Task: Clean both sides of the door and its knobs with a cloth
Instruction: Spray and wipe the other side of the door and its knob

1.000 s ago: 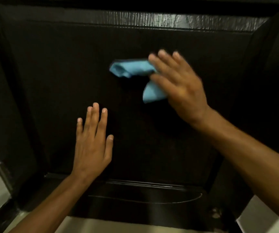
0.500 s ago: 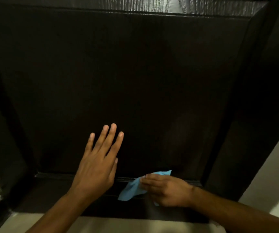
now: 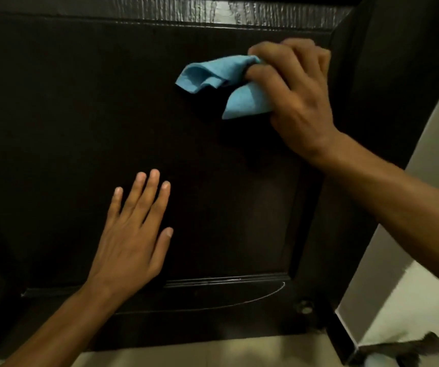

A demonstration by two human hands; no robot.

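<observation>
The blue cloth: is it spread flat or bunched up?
Bunched up: the cloth shows folds where the right hand grips it against the door.

Dim light — a pale wall (image 3: pixel 435 144) rises at right, pale floor (image 3: pixel 213 352) tiles run below.

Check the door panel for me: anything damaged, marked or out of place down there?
One thing: a thin pale curved line arcs across the dark door below its lower moulding, like a scratch or scuff. Otherwise normal: the right hand grips the blue cloth against the panel, and the left hand lies flat.
</observation>
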